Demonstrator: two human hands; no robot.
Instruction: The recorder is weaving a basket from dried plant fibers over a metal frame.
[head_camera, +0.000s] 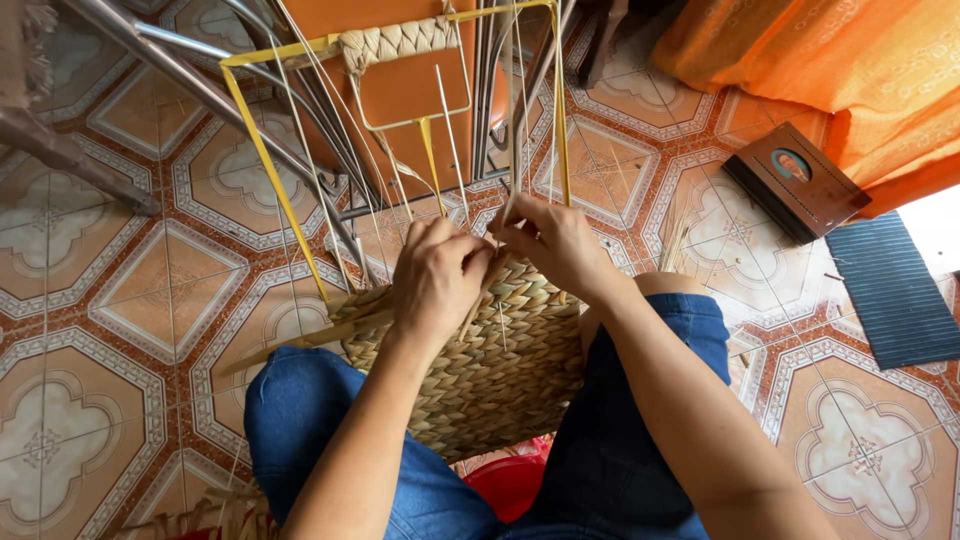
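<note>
Forearms first, then knees in blue jeans (300, 410) — we list them nearest the lens. Basket (490, 370): woven panel resting between our knees on the lap, lower body plaited, upper part not yet woven (bare strands (450, 130) run up the yellow frame (275, 180)). Handle wrap (400, 42): braided at the frame's top. Left hand (437, 275): closed over the panel's top edge, pinching a strand. Right hand (555, 245): fingers curled on strands beside it. Red tub (510, 485) below. Brown box (795, 180) — flat, rectangular, oval portrait label — on tiled floor (130, 300), upper right. Dark ribbed mat (890, 290); orange cloth (830, 60).
</note>
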